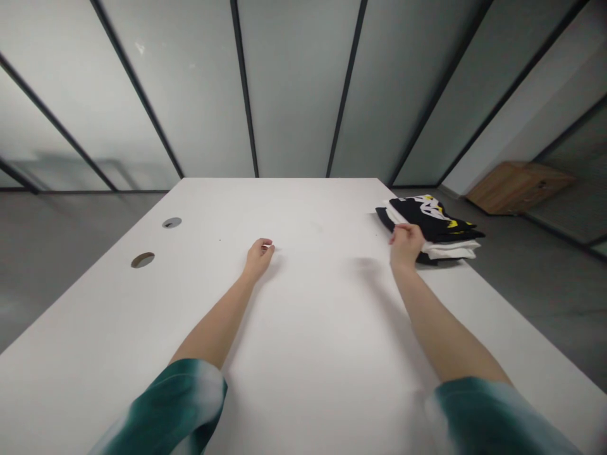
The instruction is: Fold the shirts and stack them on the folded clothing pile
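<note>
My left hand [260,255] is low over the white table [303,328], left of its middle. Its fingers are loosely curled, with a gap between thumb and forefinger and nothing seen in it. At the right, my right hand [406,245] overlaps the near left side of a stack of folded clothes [427,218]. Those fingers are bent and slightly apart; I see no cloth gripped, and whether they touch the stack I cannot tell. Black cloth with a white and yellow print tops the stack, and white and black layers show beneath. The hand hides part of its left side.
Two round holes [143,260] pierce the tabletop on the left. Behind the far edge stands a frosted glass wall [294,88] with dark frames. A wooden cabinet [516,186] stands on the grey floor at the far right. The stack lies by the table's right edge.
</note>
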The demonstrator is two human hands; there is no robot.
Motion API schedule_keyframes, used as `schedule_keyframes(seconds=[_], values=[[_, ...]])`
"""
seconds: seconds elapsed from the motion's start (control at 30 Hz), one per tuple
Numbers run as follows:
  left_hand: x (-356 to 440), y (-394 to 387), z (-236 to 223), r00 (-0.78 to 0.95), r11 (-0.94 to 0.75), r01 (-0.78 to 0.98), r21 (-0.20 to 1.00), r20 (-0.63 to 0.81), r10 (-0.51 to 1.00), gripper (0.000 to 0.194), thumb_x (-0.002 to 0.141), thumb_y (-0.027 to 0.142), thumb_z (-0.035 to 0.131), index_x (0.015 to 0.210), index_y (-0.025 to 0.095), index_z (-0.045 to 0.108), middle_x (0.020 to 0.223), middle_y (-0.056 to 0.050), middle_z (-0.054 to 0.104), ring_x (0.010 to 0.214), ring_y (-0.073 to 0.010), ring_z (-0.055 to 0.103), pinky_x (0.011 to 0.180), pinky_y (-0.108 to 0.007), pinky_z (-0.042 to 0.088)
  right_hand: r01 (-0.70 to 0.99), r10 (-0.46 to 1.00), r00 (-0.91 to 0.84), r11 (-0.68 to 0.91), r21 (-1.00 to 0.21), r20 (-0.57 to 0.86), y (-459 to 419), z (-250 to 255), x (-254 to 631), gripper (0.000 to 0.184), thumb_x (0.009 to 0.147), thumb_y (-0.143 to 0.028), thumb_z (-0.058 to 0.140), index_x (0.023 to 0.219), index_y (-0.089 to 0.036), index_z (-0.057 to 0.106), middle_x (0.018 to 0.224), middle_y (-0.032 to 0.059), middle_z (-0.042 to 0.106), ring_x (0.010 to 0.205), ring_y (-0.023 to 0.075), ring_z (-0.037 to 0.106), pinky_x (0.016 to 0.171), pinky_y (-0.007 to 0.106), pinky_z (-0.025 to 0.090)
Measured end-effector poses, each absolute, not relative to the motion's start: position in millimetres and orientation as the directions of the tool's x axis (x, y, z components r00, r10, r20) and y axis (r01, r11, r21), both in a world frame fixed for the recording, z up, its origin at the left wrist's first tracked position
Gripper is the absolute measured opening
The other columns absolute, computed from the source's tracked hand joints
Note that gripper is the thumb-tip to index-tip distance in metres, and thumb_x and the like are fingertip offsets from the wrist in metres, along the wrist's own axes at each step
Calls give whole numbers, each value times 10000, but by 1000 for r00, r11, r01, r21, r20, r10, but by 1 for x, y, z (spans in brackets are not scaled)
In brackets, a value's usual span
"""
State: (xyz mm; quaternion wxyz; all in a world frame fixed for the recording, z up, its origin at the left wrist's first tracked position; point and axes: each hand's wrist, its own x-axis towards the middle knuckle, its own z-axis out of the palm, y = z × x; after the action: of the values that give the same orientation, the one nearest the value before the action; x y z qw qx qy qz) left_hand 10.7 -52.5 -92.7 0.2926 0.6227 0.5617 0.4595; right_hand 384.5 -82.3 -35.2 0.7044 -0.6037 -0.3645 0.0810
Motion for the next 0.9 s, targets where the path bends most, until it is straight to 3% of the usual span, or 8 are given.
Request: schedule_keyframes(seconds=[0.13,0.23,0.9], values=[[10,-54,-92,-41,-203,449,870,247,968,181,835,337,559,947,208,617,1004,-60,689,880,-183,632,843,-341,506,548,796,418,164,-820,438,-85,-70,347,93,722,-269,512,759,-213,577,526,-44,483,493,151,444,533,280,364],[10,-53,-93,-42,-204,462,863,251,967,184,834,333,559,953,208,622,997,-59,691,888,-190,637,834,-343,512,616,871,255,189,-765,421,-90,-81,338,158,729,-303,491,783,-211,607,538,-28,529,501,156,467,542,285,376],[11,-56,-90,-5,-242,543,804,292,956,211,846,319,535,1000,200,616,1056,-82,684,898,-202,642,797,-346,525,749,837,191,214,-628,513,-94,-81,339,212,787,-288,456,850,-208,643,655,26,650,603,189,595,652,308,458]])
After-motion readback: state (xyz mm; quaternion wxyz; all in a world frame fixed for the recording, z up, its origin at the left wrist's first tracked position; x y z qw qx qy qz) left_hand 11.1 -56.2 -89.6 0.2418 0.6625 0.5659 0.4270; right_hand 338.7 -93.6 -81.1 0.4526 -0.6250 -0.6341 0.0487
